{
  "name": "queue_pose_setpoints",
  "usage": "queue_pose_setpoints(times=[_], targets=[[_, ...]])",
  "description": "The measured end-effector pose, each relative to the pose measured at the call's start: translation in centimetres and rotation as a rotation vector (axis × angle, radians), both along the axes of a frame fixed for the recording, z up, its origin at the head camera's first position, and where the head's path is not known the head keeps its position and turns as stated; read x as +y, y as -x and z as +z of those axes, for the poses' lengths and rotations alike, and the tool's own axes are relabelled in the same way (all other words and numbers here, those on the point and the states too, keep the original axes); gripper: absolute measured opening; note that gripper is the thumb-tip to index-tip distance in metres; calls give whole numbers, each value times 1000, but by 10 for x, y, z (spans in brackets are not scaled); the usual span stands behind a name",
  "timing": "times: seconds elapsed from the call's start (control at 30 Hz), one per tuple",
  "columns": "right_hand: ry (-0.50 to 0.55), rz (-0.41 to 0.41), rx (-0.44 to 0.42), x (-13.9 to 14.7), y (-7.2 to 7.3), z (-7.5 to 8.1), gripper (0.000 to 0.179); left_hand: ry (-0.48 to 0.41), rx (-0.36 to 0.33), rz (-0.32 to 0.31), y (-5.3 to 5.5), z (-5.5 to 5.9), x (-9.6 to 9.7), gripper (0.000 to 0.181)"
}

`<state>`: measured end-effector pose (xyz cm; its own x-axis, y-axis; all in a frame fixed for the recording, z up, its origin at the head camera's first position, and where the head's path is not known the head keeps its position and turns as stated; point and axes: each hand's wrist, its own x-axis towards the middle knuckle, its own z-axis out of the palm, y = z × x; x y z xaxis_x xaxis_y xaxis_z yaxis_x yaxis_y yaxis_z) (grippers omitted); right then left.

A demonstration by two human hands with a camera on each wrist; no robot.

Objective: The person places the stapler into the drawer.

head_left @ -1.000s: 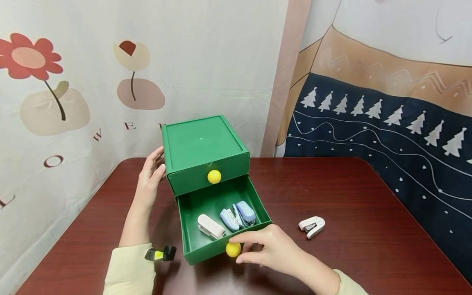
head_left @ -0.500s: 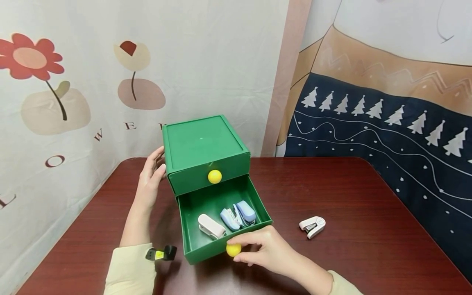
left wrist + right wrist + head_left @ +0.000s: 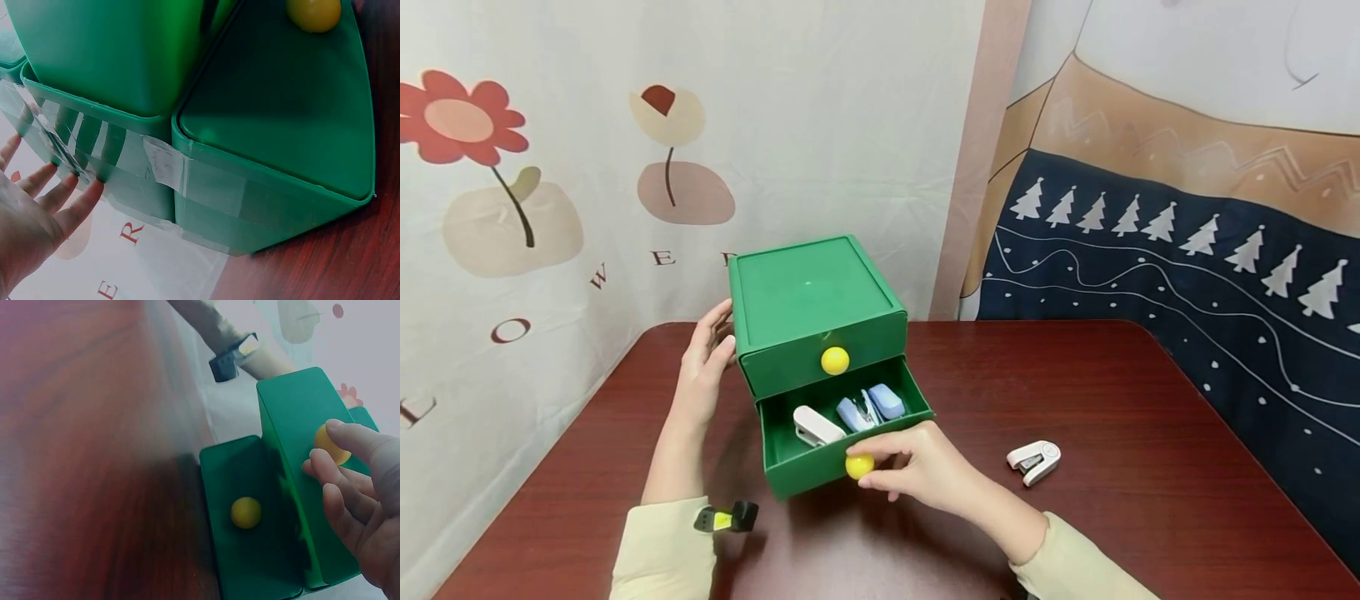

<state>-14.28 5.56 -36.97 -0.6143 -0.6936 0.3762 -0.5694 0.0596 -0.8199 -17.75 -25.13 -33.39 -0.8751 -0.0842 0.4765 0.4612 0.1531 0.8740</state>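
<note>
A green drawer cabinet (image 3: 812, 292) stands on the table with one drawer (image 3: 805, 475) part way out below the top one. Inside that drawer lie a white stapler (image 3: 817, 426) and a light blue stapler (image 3: 872, 406), which may be two pieces side by side. My right hand (image 3: 917, 467) pinches the drawer's yellow knob (image 3: 859, 466) between thumb and fingers. Against the cabinet's left side rests my left hand (image 3: 702, 367); the left wrist view shows its fingers (image 3: 81, 203) spread and fairly straight at the taped green wall.
Another white stapler (image 3: 1034, 462) lies on the dark red table (image 3: 1112, 400), right of the cabinet. The top drawer's yellow knob (image 3: 835, 361) sticks out in front. In the right wrist view a lower closed drawer has its own yellow knob (image 3: 246, 512). Printed cloths hang behind.
The drawer has slid part way into the cabinet, carrying its staplers away from me. My right hand has moved with the knob. The left hand stays at the cabinet's side.
</note>
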Motion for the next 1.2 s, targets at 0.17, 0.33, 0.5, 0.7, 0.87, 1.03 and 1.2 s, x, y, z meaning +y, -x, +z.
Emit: queue_pose_setpoints(times=[0.17, 0.33, 0.5, 0.7, 0.87, 1.03, 1.2], targets=[[-31, -38, -41, -10, 18, 1, 28, 0, 3, -2, -1, 1, 0, 48], [-62, -69, -63, -19, 34, 4, 28, -3, 2, 0, -1, 1, 0, 48], [-82, -125, -96, -27, 45, 5, 28, -6, 3, -3, -1, 1, 0, 48], [-58, -150, -118, -34, 55, 3, 28, -11, 13, -7, -2, 1, 0, 47], [-10, -174, -138, -39, 56, 1, 31, -15, 17, -10, -2, 1, 0, 47], [72, -198, -144, -39, 55, -9, 31, -21, 18, -17, -1, 0, -1, 47], [132, -268, -177, -34, 53, -23, 25, -27, 24, -23, -1, 0, -1, 47]])
